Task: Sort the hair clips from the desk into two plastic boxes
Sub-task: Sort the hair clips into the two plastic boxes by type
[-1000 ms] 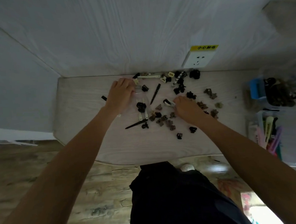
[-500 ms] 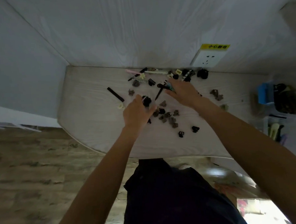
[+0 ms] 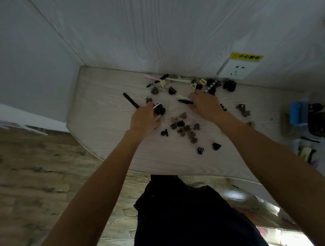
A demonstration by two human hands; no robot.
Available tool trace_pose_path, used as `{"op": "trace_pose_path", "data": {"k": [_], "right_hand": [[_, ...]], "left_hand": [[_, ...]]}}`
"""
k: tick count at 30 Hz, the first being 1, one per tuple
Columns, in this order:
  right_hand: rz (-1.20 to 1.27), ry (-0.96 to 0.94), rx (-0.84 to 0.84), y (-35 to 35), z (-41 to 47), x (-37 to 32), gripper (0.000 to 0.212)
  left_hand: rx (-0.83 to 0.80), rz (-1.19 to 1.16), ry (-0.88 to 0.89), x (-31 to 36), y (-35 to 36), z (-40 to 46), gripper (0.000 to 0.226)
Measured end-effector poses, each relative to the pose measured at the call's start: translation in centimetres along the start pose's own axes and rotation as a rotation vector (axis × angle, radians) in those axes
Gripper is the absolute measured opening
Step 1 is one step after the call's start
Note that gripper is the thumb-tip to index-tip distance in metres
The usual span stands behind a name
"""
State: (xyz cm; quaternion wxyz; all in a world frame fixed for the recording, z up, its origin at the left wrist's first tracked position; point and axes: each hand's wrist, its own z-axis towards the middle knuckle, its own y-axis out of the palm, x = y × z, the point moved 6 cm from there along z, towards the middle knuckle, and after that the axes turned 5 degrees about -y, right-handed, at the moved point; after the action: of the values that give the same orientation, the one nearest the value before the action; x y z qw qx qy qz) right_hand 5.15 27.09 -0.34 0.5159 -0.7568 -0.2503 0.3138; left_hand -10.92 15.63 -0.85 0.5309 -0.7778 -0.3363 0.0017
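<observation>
Several hair clips lie scattered on the pale wooden desk point(image 3: 104, 114): small brown and black claw clips point(image 3: 184, 128) in the middle, long flat clips point(image 3: 176, 79) along the back wall. My left hand point(image 3: 143, 118) pinches a white long clip point(image 3: 156, 106) right beside a black claw clip point(image 3: 160, 110). My right hand point(image 3: 207, 104) holds a white and a black long clip point(image 3: 185, 100) that stick out to the left of its fingers. At the far right stand two clear plastic boxes, one with claw clips point(image 3: 320, 122), one with long clips point(image 3: 307, 152).
A black flat clip point(image 3: 130, 100) lies left of my left hand. A wall socket with a yellow label point(image 3: 238, 68) sits above the desk's back edge. A blue object point(image 3: 295, 114) stands beside the boxes. The desk's curved front edge is near my body.
My left hand came back from the far clips to the middle and now grips a white long clip. My right hand moved up and away, picking up long clips. The view shifted left.
</observation>
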Motion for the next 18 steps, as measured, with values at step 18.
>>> {"op": "trace_pose_path", "data": {"k": [18], "right_hand": [[0.240, 0.216, 0.040, 0.8, -3.2, -1.5, 0.031]], "left_hand": [[-0.016, -0.338, 0.093, 1.4, -2.9, -0.9, 0.045]]}}
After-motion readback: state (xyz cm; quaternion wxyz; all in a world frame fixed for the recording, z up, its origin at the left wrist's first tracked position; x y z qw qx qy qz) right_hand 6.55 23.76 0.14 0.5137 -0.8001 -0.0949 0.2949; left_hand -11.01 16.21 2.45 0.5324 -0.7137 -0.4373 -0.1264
